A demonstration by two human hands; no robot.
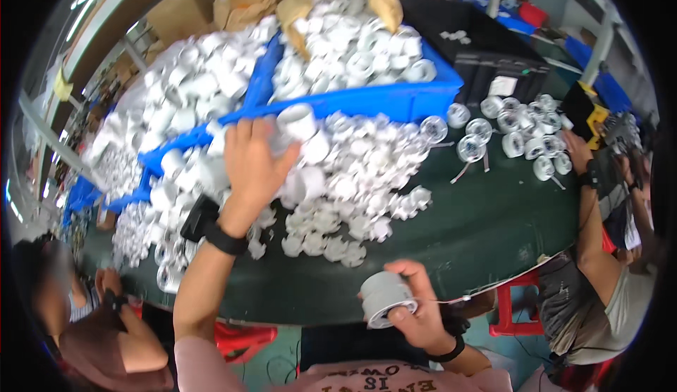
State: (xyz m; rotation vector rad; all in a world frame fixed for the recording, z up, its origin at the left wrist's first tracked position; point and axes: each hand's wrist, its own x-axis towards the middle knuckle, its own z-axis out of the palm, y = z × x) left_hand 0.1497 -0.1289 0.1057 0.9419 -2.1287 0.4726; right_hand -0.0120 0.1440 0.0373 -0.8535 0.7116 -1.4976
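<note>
In my right hand [421,314], near the table's front edge, is a white cylindrical housing [385,294]. Its open ring end is tilted toward me, and a thin wire [451,300] with a small connector trails to the right. My left hand [252,158] reaches forward over the heap of white parts, its thumb stretched away from the fingers. Beside that thumb lie loose white cylindrical cups [296,122]; the fingertips' contact with the heap cannot be made out. A black band and a dark device are on my left wrist.
Blue bins [367,100] full of white cups stand at the back. Small white caps [352,166] spread over the green table [465,230]. Clear-faced round units with wires [525,127] lie to the right, before a black crate [493,67]. Other people sit on both sides; red stools [518,307] stand below.
</note>
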